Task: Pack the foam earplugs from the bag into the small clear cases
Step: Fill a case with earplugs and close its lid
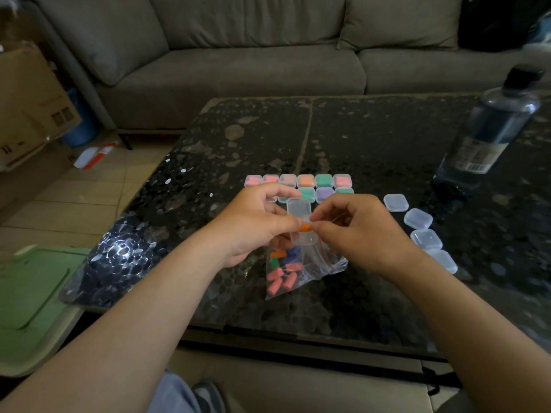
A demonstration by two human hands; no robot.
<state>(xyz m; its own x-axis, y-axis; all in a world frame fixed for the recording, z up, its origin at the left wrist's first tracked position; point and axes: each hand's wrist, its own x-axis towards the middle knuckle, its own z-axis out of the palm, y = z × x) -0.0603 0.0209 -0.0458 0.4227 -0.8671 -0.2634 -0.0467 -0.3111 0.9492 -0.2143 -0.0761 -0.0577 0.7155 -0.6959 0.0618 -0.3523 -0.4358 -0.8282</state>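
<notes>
- My left hand (250,225) has its grip around an open clear case (299,210), held above the counter (372,138).
- Under it the bag (325,265) lies on the counter, with pink, blue and green earplugs (278,278) inside.
- My right hand (357,231) pinches an orange earplug (304,228) at the case.
- Empty cases (418,218) lie at the right.

Clear bottle (489,126) stands on dark table (372,138) before grey sofa (238,70), cardboard box (26,105) beside
</notes>
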